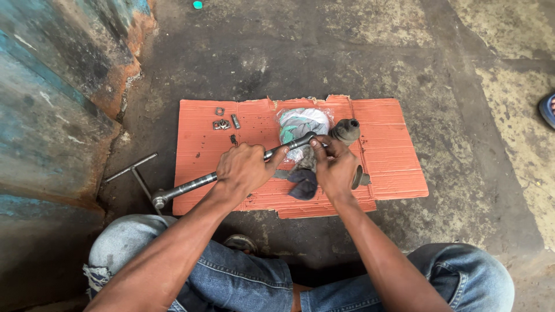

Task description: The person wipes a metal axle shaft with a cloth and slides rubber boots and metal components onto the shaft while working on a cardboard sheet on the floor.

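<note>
My left hand (241, 169) grips a long metal shaft (191, 186) that runs from a jointed end at the lower left up to a dark tip near the middle of an orange cardboard sheet (393, 156). My right hand (335, 167) pinches the shaft's tip with its fingertips. Just beyond that hand lies a dark rubber boot (347, 130). A clear plastic bag with pale cloth (300, 124) sits behind the shaft's tip. A dark rag (302, 184) lies between my hands.
Small metal clips and a bolt (224, 121) lie at the cardboard's upper left. A T-shaped metal wrench (134, 171) rests on the concrete beside a worn blue and orange wall (52, 104). My knees in jeans (243, 283) fill the bottom. A sandalled foot (547, 110) shows at the right edge.
</note>
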